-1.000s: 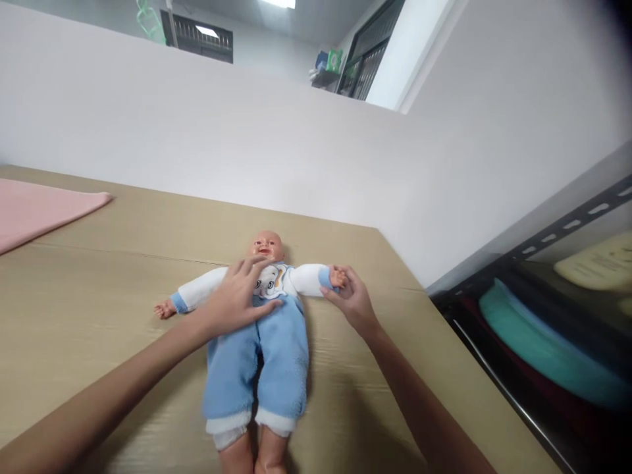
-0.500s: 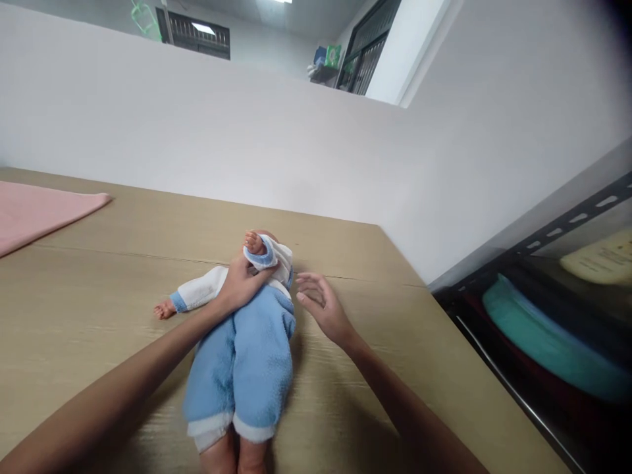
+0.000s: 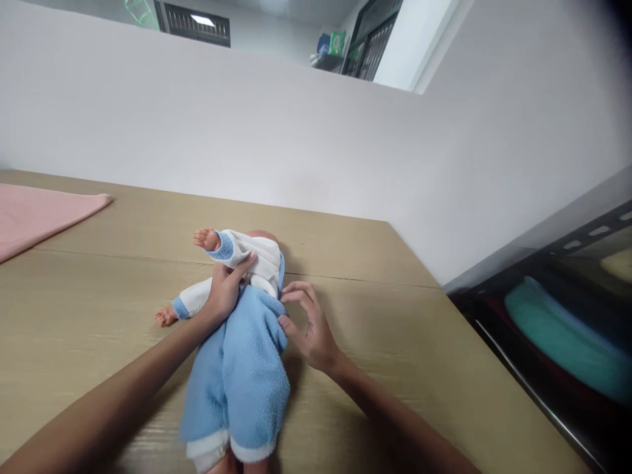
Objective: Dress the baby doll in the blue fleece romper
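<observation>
A baby doll (image 3: 254, 368) lies on the tabletop, feet toward me, tilted onto its side. It wears blue fleece trousers and a white top (image 3: 266, 257) with blue cuffs. My left hand (image 3: 228, 286) grips the doll at its chest, thumb over the white sleeve and fingers hidden behind. One doll arm (image 3: 232, 245) lies across the body above my thumb; the other arm (image 3: 195, 299) stretches out to the left. My right hand (image 3: 309, 326) is at the trousers' waist on the right, fingers curved and apart, the tips at the fabric. The doll's head is mostly hidden.
A pink cloth (image 3: 44, 214) lies at the table's left. Behind the wooden table (image 3: 355, 243) rises a white wall (image 3: 237, 131) with an opening at the top. To the right, below the table edge, a dark metal rack (image 3: 533, 270) holds a teal item (image 3: 557, 339).
The doll has been rolled to the left, and its upper arm has swung left across the chest. My right hand has come in to the trousers' waist. The view has shifted slightly.
</observation>
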The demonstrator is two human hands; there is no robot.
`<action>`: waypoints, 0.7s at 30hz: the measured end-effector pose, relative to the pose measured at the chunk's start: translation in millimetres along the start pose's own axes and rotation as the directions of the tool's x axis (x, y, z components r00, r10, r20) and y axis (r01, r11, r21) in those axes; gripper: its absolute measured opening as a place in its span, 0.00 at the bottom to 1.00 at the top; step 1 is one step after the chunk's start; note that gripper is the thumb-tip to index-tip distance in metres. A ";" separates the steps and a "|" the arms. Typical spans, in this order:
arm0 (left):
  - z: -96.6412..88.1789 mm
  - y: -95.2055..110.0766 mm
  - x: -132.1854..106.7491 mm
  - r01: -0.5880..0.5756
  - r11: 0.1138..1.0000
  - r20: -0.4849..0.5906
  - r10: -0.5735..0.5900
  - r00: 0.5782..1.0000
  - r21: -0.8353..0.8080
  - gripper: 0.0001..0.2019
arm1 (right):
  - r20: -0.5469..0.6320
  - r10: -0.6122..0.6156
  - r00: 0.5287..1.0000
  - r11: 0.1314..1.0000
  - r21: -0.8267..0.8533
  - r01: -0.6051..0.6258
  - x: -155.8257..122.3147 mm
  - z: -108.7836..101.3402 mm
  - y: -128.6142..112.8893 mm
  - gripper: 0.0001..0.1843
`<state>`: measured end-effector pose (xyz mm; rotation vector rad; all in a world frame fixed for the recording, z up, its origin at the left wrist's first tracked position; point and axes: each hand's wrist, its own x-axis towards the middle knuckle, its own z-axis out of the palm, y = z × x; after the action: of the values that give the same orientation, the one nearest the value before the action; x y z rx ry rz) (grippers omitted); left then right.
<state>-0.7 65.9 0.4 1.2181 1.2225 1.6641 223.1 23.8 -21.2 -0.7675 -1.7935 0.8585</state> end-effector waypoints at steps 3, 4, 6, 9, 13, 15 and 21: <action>-2.4 -2.2 0.2 0.041 0.999 0.015 -0.041 0.999 0.003 0.20 | 0.038 -0.040 0.998 0.996 -0.074 0.042 8.2 -3.3 -10.9 0.11; -2.9 -2.5 0.0 0.046 0.999 0.026 -0.045 0.999 -0.006 0.19 | 0.056 -0.016 0.998 1.000 -0.022 0.017 11.8 -4.0 -13.7 0.13; -3.7 -2.5 -0.1 0.052 0.998 0.044 -0.051 0.998 -0.027 0.18 | 0.107 0.074 0.991 0.988 0.124 -0.087 19.5 -4.2 -17.5 0.16; -5.5 -2.3 0.3 0.067 0.997 0.057 -0.064 0.996 -0.049 0.18 | 0.160 0.222 0.962 0.932 0.253 -0.257 30.9 -2.0 -19.4 0.23; -7.4 -2.6 1.4 0.109 0.988 0.055 -0.104 0.993 -0.112 0.19 | 0.249 0.316 0.915 0.853 0.348 -0.389 43.4 -0.1 -20.7 0.27; -7.5 -3.0 1.6 0.114 0.986 0.053 -0.109 0.993 -0.120 0.21 | 0.278 0.330 0.902 0.817 0.395 -0.421 48.3 -1.0 -22.1 0.29; -8.3 -10.0 1.1 0.142 0.948 0.044 -0.134 0.990 -0.285 0.21 | 0.179 0.300 0.937 0.912 0.235 -0.337 46.5 2.5 -12.9 0.16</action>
<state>-8.7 67.5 -9.8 0.9496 0.9848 1.6501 203.6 53.5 11.5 -0.8562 -1.6504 1.3681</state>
